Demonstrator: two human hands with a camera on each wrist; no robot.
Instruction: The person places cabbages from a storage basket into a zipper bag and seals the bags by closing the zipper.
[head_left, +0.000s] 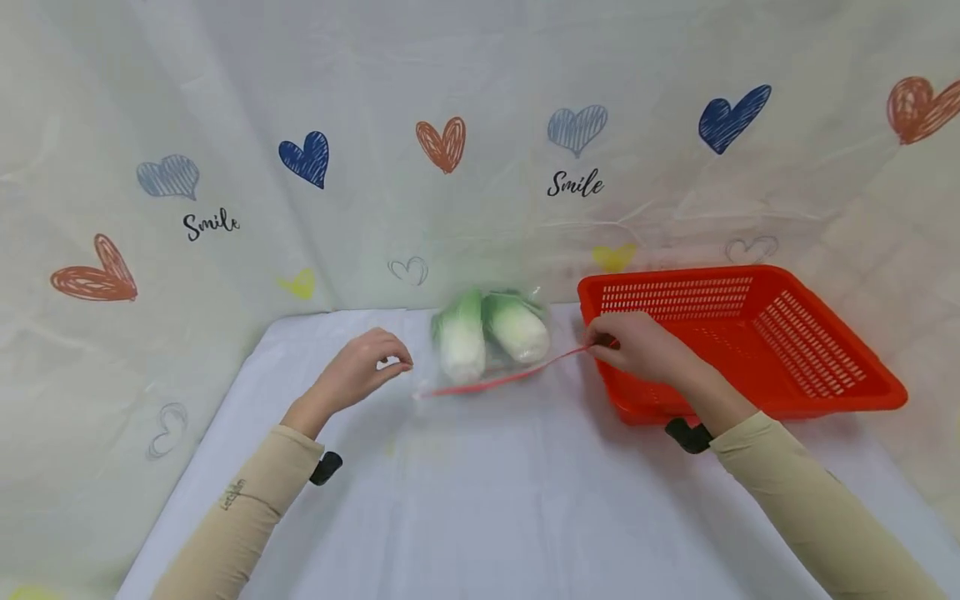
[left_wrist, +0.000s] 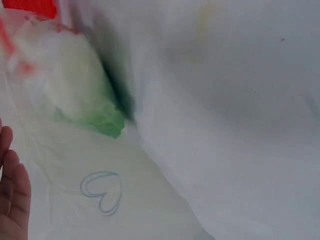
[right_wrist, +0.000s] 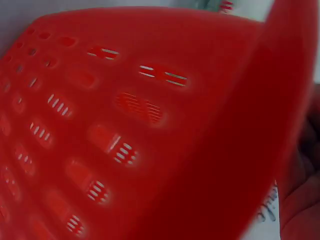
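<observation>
Two Chinese cabbages [head_left: 462, 342], white at the base and green at the leaf end, lie side by side in a clear zip bag [head_left: 498, 367]. Along the bag's near edge runs a red zip strip [head_left: 487, 385], slanting up to the right. Its right end is pinched between thumb and fingers of my right hand [head_left: 633, 346], beside the basket's left rim. My left hand [head_left: 367, 367] hovers left of the bag, fingers loosely bent, holding nothing visible. The left wrist view shows a blurred cabbage [left_wrist: 75, 75] and part of the left hand [left_wrist: 12, 190].
A red plastic basket [head_left: 825, 400] with slotted walls stands at the table's right side; its wall fills most of the right wrist view. White cloth [head_left: 465, 500] covers the table. Behind it hangs a pale sheet [head_left: 495, 67] printed with hearts and "Smile".
</observation>
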